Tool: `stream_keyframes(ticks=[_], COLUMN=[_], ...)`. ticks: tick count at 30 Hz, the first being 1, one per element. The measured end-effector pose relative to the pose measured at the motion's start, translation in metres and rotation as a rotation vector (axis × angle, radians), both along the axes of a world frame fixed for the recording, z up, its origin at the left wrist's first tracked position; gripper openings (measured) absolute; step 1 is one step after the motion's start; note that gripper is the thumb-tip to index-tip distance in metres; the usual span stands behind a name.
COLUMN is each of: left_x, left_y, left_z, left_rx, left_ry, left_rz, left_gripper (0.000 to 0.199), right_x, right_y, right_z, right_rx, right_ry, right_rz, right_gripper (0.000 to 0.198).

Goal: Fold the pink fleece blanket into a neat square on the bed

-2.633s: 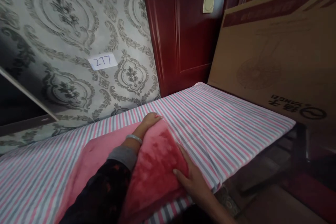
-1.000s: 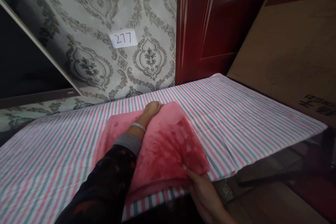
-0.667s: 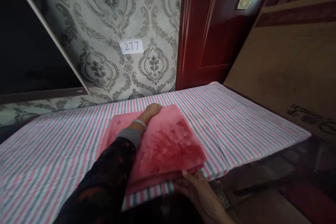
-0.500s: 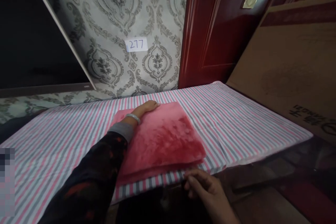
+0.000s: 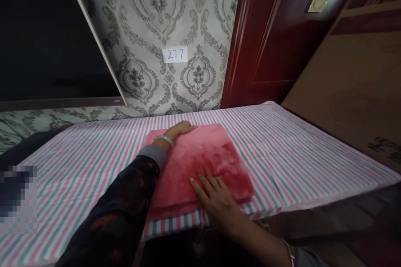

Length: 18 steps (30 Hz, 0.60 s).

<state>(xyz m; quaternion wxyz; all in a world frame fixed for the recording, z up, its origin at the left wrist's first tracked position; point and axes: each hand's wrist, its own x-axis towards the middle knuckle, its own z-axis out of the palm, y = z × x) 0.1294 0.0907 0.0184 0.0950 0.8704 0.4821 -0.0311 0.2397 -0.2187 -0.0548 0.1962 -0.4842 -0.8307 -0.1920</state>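
A folded pink plush blanket [image 5: 206, 150], darker red where its pile is brushed, lies near the front edge of a striped sheet [image 5: 297, 167]. My left hand [image 5: 184, 127], with a bracelet at the wrist, is closed at the blanket's far edge; the thumb points right and the other fingers are mostly hidden. My right hand [image 5: 217, 200] rests open on the near part of the blanket, fingers spread and pointing away from me. The blanket's layers show along its near side.
Behind the sheet-covered surface is a patterned wall with a paper label [image 5: 175, 54] reading 277. A dark screen [image 5: 56, 41] stands at the left. A red wooden panel [image 5: 269, 41] and a large cardboard box [image 5: 357, 75] border the right.
My right hand has come up from below the front edge onto the blanket, and its fingers have spread. My left hand keeps its place at the far edge. The view has shifted slightly left.
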Motion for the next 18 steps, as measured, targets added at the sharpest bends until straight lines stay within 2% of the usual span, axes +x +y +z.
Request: stream_keyframes(ticks=[3,6,9,14,18], left_x=[0.003,0.002,0.002,0.006,-0.002], left_y=[-0.003,-0.006,-0.007,-0.011,-0.011], left_z=[-0.013,-0.025,-0.029,-0.023,-0.011], left_rx=[0.054,0.114,0.131,0.111,0.060], left_ry=[-0.032,-0.059,-0.070,-0.070,-0.074], left_rz=[0.011,0.037,0.055,0.051,0.022], left_gripper=[0.047,0.047,0.047,0.044,0.042], right_x=[0.000,-0.001,-0.002,-0.005,-0.002], right_y=[0.002,0.004,0.003,0.000,-0.006], right_z=[-0.001,-0.005,-0.011,-0.021,-0.023], right_rx=[0.055,0.069,0.076,0.111,0.018], right_ry=[-0.035,0.023,0.069,0.177,0.196], right_rz=[0.037,0.072,0.069,0.028,-0.017], right_gripper=[0.051,0.041,0.041,0.049,0.063])
